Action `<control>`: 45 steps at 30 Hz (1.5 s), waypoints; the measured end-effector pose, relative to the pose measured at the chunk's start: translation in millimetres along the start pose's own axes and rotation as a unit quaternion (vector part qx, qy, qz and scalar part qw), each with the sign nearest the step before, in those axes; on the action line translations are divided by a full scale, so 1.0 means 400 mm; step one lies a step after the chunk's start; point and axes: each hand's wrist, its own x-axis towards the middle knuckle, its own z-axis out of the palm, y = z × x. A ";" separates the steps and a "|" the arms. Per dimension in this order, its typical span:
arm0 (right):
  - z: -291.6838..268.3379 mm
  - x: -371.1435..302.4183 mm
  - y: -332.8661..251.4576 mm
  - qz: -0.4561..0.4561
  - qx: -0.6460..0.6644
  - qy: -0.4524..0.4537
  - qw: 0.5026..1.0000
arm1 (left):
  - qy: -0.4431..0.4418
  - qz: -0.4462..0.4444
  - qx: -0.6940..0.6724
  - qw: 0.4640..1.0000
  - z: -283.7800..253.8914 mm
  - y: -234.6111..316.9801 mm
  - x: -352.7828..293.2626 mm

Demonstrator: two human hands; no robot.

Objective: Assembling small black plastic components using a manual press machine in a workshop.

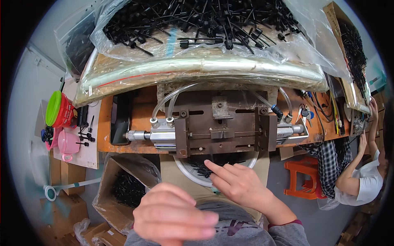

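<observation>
My left hand (174, 213) is raised close to the camera at the lower middle, its bent fingers pointing right. It is smeared by motion, and whether anything is between the fingers is hidden. My right hand (240, 182) hangs just below the front edge of a brown metal clamping fixture (221, 144). Its index finger is stretched out to the left, the others loosely bent, with nothing visible in them. Under that hand, a round white-rimmed basket (186, 174) holds thin black plastic parts (201, 168). Nothing seems to sit in the fixture's middle.
Silver pneumatic cylinders (163, 136) with clear hoses flank the fixture. Above it, a plastic-lined tray (262, 71) bears a heap of black stemmed parts (227, 24). A carton (113, 201) of black parts stands lower left. An orange stool (301, 176) and another person (359, 184) are at right.
</observation>
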 end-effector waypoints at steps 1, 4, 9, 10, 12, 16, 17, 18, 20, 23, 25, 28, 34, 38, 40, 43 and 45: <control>-0.008 0.002 0.000 0.011 0.026 -0.009 1.000 | 0.009 -0.040 0.007 0.999 0.000 -0.003 -0.009; -0.102 0.051 0.009 0.017 0.034 0.069 0.997 | -0.011 -0.050 0.017 0.999 -0.015 -0.006 -0.016; -0.199 0.191 0.144 0.022 -0.105 0.284 0.953 | 0.011 -0.087 0.087 0.992 -0.006 -0.001 -0.050; -0.224 0.223 0.178 0.041 -0.136 0.310 0.940 | 0.011 -0.105 0.067 0.992 0.000 -0.004 -0.059; -0.262 0.286 0.267 0.082 -0.194 0.318 0.924 | 0.008 -0.105 0.071 0.992 0.014 -0.009 -0.063; -0.285 0.394 0.370 0.223 -0.203 0.183 0.936 | -0.015 -0.089 0.081 0.993 0.013 -0.024 -0.081; -0.284 0.415 0.387 0.238 -0.171 0.152 0.944 | -0.021 -0.079 0.088 0.993 0.011 -0.028 -0.084; -0.280 0.431 0.402 0.254 -0.139 0.120 0.950 | -0.017 -0.090 0.078 0.993 0.013 -0.033 -0.090; -0.285 0.465 0.407 0.291 -0.127 0.052 0.947 | -0.008 -0.114 0.062 0.991 0.017 -0.034 -0.107; -0.304 0.470 0.433 0.290 -0.093 0.029 0.952 | -0.012 -0.140 0.059 0.988 0.010 -0.034 -0.114; -0.315 0.458 0.442 0.271 -0.125 0.015 0.954 | 0.000 -0.135 0.058 0.989 0.009 -0.038 -0.115; -0.340 0.439 0.420 0.259 -0.150 -0.037 0.953 | -0.006 -0.134 0.065 0.989 0.008 -0.040 -0.118; -0.407 0.395 0.420 0.149 -0.181 -0.112 0.966 | -0.073 -0.088 0.085 0.990 0.007 -0.050 -0.106; -0.433 0.380 0.453 0.132 -0.160 -0.124 0.970 | -0.107 -0.111 0.059 0.986 0.006 -0.047 -0.099; -0.436 0.379 0.452 0.122 -0.199 -0.118 0.965 | -0.109 -0.113 0.061 0.986 0.006 -0.047 -0.099; -0.426 0.385 0.438 0.082 -0.294 -0.098 0.947 | -0.114 -0.104 0.069 0.986 0.009 -0.048 -0.098; -0.423 0.396 0.417 0.068 -0.340 -0.102 0.932 | -0.118 -0.099 0.072 0.985 0.011 -0.050 -0.097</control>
